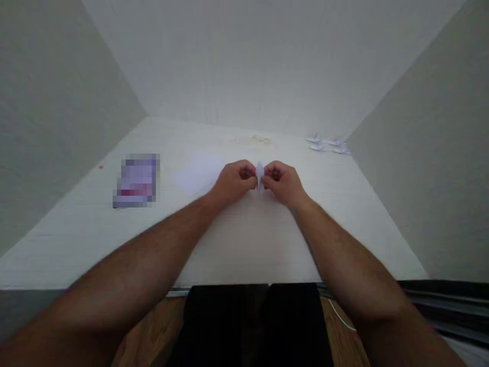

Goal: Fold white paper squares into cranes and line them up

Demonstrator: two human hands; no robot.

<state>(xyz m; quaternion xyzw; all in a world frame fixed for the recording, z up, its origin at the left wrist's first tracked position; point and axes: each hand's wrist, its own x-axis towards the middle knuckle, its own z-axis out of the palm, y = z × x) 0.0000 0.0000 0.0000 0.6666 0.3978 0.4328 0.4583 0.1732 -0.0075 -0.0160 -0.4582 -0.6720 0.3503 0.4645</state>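
A small white folded paper (260,178) is held upright above the middle of the table. My left hand (237,178) pinches its left side between thumb and fingers. On the opposite side, my right hand (280,179) grips it the same way, with the fingers curled in. Whether the piece is one sheet or several layers I cannot tell. Left of my left hand, pale white paper (200,171) lies flat, its edges hard to make out against the tabletop.
Several folded white paper pieces (327,145) lie at the back right of the white table (252,244). Thin yellowish bits (255,139) are scattered near the back wall. A blurred-out rectangular item (136,178) rests at the left, with a small red spot (101,167) beyond it. Walls enclose three sides.
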